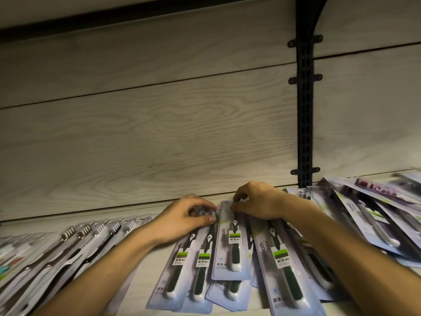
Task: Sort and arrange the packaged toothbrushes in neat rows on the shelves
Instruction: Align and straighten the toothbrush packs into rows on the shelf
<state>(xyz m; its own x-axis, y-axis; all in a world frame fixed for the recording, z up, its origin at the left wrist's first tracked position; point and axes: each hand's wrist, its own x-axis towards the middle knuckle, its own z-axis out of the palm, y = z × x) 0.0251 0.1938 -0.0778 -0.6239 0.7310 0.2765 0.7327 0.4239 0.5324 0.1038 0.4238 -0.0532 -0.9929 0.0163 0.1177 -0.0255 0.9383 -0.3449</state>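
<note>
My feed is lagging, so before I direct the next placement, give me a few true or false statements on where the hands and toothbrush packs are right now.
1. Both hands are at the far ends of the green-handled packs. True: the left hand and right hand both sit there.
2. The right hand grips the centre pack at its top end. True.
3. The row of packs on the left lies scattered in a heap. False: they lie side by side in a neat overlapping row.
4. The pile on the right is already lined up. False: those packs lie fanned and overlapping at angles.
5. The left hand rests flat and idle. False: its fingers curl round a pack's top.
</note>
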